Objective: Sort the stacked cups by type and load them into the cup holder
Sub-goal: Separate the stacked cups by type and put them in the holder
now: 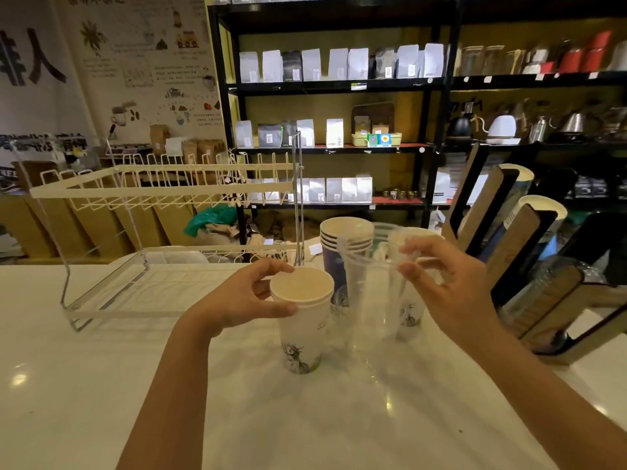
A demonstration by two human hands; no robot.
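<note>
From the head camera, the left hand (251, 296) curls its grip around the rim of a tall white paper cup with a green-and-grey print near its base (303, 323), thumb on the near side and fingers at the far edge; the cup stands on the glossy white marble table (101, 385). The right hand (444, 283) pinches the rim of a clear plastic cup (373, 300), which stands just right of the white cup. Behind them a stack of blue-printed paper cups (342, 245) rises, with another white printed cup (412, 307) partly hidden behind the plastic. At the right edge lies a wooden cup holder with tilted channels (515, 228), paper cups already showing in two of them. A white wire rack (163, 188) stands to the left.
</note>
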